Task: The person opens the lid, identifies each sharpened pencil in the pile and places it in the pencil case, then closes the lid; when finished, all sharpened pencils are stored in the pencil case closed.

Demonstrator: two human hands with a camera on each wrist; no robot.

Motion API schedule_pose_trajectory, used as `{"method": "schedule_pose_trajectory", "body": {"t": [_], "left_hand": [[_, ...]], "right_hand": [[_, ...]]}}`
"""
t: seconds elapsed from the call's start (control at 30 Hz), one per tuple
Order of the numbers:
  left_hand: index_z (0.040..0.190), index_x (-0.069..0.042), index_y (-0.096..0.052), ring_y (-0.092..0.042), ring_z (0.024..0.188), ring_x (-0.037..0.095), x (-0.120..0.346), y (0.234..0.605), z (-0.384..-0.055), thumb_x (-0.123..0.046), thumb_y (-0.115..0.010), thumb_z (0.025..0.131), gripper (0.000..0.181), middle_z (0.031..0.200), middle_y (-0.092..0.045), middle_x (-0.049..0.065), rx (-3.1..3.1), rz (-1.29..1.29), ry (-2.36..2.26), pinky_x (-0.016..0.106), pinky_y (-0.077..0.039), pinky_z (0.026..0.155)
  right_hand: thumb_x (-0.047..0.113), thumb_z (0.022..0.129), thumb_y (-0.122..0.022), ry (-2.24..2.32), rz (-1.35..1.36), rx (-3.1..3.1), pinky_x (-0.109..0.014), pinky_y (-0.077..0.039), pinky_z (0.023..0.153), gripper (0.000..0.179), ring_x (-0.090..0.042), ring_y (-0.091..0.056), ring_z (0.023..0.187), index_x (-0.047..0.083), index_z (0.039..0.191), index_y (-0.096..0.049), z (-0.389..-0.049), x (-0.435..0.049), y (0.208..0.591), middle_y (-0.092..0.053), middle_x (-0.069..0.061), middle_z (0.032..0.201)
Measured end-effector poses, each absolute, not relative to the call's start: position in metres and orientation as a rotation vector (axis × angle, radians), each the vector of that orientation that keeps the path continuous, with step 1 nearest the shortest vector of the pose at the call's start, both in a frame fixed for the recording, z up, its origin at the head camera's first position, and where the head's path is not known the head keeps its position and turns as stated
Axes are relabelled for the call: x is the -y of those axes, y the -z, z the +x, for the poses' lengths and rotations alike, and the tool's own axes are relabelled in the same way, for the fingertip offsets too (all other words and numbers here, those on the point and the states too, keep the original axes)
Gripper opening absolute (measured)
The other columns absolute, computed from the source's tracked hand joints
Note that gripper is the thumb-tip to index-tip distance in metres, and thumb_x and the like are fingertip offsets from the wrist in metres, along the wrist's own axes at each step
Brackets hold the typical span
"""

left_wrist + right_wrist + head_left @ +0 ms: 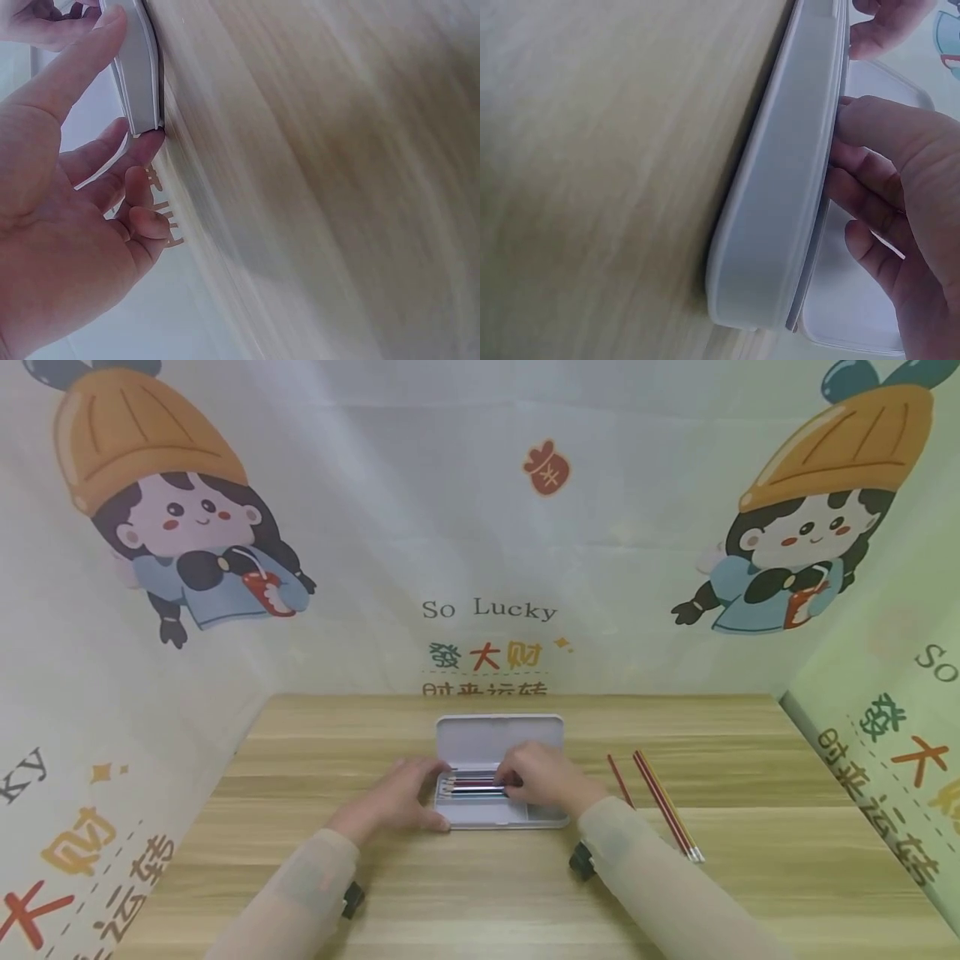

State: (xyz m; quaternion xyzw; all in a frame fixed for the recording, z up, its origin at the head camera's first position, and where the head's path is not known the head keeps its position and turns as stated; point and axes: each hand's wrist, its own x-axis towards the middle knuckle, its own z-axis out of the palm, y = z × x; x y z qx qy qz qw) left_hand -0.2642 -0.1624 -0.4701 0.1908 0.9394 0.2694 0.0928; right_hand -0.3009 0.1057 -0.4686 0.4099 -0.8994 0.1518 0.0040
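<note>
An open pencil case (pixel 480 814) with a pale lid (pixel 468 739) raised at the back lies on the table. Several pencils (pixel 472 782) lie side by side in it, points to the left. My left hand (pixel 401 793) holds the case's left end, thumb at the front corner and fingers at the back, also visible in the left wrist view (pixel 82 187). Over the right part of the case, my right hand (pixel 543 774) has curled fingers and pinches a pencil among the others. In the right wrist view the case's front wall (pixel 780 172) hides the fingertips.
To the right of the case, a red pencil (pixel 618 777) lies partly behind the right forearm. Beside it are a dark red pencil (pixel 663 806) and a yellow one (pixel 671 802), close together. A printed cloth (pixel 480 527) hangs behind the wooden table (pixel 337 735).
</note>
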Motion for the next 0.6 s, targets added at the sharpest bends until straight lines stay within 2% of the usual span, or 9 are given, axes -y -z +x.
{"method": "schedule_pose_trajectory", "body": {"t": [0.27, 0.4, 0.6], "left_hand": [[0.143, -0.007, -0.056, -0.048, 0.138, 0.037, 0.161, 0.473, -0.266, -0.029, -0.097, 0.066, 0.089, 0.147, -0.057, 0.017, -2.787, 0.580, -0.803, 0.054, -0.036, 0.122], [0.141, -0.006, -0.057, -0.050, 0.136, 0.037, 0.161, 0.475, -0.266, -0.030, -0.097, 0.065, 0.090, 0.145, -0.058, 0.018, -2.793, 0.607, -0.793, 0.054, -0.038, 0.120], [0.142, -0.007, -0.057, -0.049, 0.136, 0.036, 0.163, 0.476, -0.267, -0.030, -0.097, 0.066, 0.089, 0.145, -0.059, 0.016, -2.796, 0.595, -0.799, 0.053, -0.039, 0.120]], "right_hand": [[0.008, 0.086, -0.078, -0.580, 1.202, 2.768, -0.035, -0.060, 0.085, 0.013, -0.017, -0.070, 0.091, 0.011, 0.098, -0.080, -0.294, -0.117, 0.467, -0.075, 0.000, 0.096], [0.008, 0.086, -0.078, -0.597, 1.075, 2.728, -0.038, -0.060, 0.090, 0.017, -0.021, -0.070, 0.099, 0.010, 0.103, -0.080, -0.290, -0.128, 0.465, -0.075, -0.003, 0.103], [0.009, 0.083, -0.083, -0.606, 0.888, 2.662, -0.044, -0.057, 0.101, 0.034, -0.027, -0.066, 0.115, 0.012, 0.116, -0.076, -0.289, -0.145, 0.457, -0.070, -0.007, 0.122]]}}
